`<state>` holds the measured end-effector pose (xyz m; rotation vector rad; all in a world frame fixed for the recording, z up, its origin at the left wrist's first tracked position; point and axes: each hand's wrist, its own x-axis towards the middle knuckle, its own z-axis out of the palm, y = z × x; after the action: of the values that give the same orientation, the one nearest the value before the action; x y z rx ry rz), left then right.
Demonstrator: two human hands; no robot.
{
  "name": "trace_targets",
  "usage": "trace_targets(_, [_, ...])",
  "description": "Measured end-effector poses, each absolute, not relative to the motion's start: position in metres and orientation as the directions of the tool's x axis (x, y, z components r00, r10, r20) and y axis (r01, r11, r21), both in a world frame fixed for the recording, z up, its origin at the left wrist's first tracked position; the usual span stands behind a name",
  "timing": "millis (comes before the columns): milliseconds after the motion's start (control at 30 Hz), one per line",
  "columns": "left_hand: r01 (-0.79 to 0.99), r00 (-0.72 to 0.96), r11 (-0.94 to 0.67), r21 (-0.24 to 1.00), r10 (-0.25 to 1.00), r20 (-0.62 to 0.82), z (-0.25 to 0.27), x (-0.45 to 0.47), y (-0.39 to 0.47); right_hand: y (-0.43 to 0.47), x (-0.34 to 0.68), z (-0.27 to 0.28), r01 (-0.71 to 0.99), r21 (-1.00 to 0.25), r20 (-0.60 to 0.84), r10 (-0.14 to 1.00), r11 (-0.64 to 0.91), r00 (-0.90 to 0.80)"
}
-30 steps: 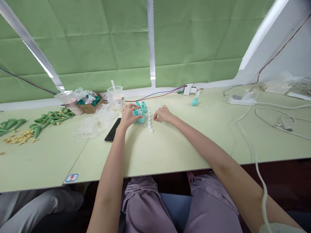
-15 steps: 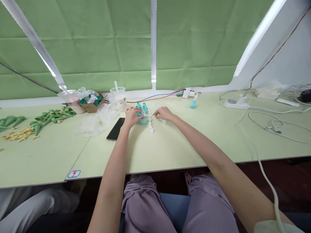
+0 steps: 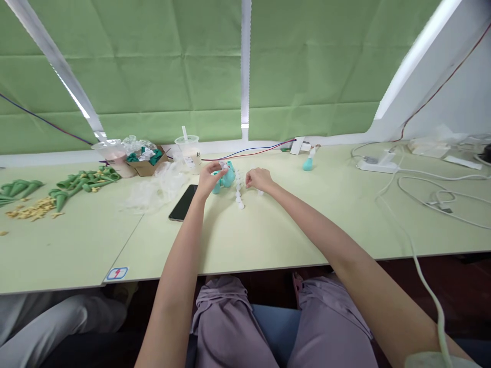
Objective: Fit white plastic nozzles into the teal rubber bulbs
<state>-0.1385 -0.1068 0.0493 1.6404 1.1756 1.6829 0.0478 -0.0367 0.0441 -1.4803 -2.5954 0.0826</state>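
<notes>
My left hand [image 3: 210,179] is over a small cluster of teal rubber bulbs [image 3: 229,177], thumb and fingers closed around the top of one. A clear piece [image 3: 223,165] shows at those fingertips; the hand partly hides the bulbs. Just to the right, a row of small white plastic pieces [image 3: 238,191] runs from front to back on the table. On the row's far side from the bulbs, my right hand [image 3: 259,179] has its fingers curled together. Whatever they hold is hidden. More translucent white pieces [image 3: 261,192] lie beneath that hand.
A black phone [image 3: 183,203] lies left of my left forearm. Behind it are crumpled plastic [image 3: 153,190], a drink cup [image 3: 190,153] and a cardboard box [image 3: 148,164]. Green cone-shaped parts [image 3: 86,180] spread leftward. One teal bulb [image 3: 307,164] stands apart; white cables [image 3: 422,189] cross the right side.
My left hand has shifted slightly and turned, with the clear piece now higher at its fingertips. My right hand's fingers have curled in more, still beside the white row.
</notes>
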Motion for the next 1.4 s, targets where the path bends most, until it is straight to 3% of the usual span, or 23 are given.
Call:
trace_targets(167, [0.287, -0.207, -0.453, 0.844, 0.831, 0.516, 0.049, -0.141, -0.107, -0.034, 0.039, 0.042, 0.844, 0.013, 0.087, 0.84, 0.536, -0.535])
trace_targets(433, [0.357, -0.221, -0.431, 0.828, 0.823, 0.524, 0.048, -0.144, -0.106, -0.031, 0.036, 0.046, 0.829, 0.079, 0.051, 0.829, 0.553, -0.557])
trace_targets(867, [0.369, -0.214, -0.437, 0.82, 0.819, 0.532, 0.048, -0.144, -0.107, -0.035, 0.054, 0.065, 0.852, -0.058, 0.113, 0.852, 0.52, -0.512])
trace_targets(1100, [0.398, -0.166, -0.457, 0.796, 0.817, 0.552, 0.048, -0.139, -0.107, -0.043, 0.05, 0.058, 0.834, 0.03, 0.033, 0.833, 0.551, -0.552])
trace_targets(1167, [0.405, -0.167, -0.447, 0.798, 0.822, 0.545, 0.048, -0.139, -0.108, -0.045, 0.052, 0.062, 0.84, -0.031, 0.085, 0.839, 0.541, -0.537])
trace_targets(1233, [0.429, -0.174, -0.435, 0.792, 0.82, 0.545, 0.05, -0.138, -0.109, -0.047, 0.058, 0.069, 0.802, -0.19, 0.209, 0.821, 0.566, -0.531])
trace_targets(1333, [0.507, -0.134, -0.449, 0.736, 0.803, 0.581, 0.053, -0.131, -0.111, -0.056, 0.071, 0.078, 0.55, -0.525, 0.36, 0.755, 0.65, -0.549])
trace_targets(1400, [0.577, -0.049, -0.473, 0.666, 0.794, 0.606, 0.056, -0.122, -0.113, -0.065, 0.078, 0.077, 0.35, -0.687, 0.38, 0.725, 0.637, -0.574])
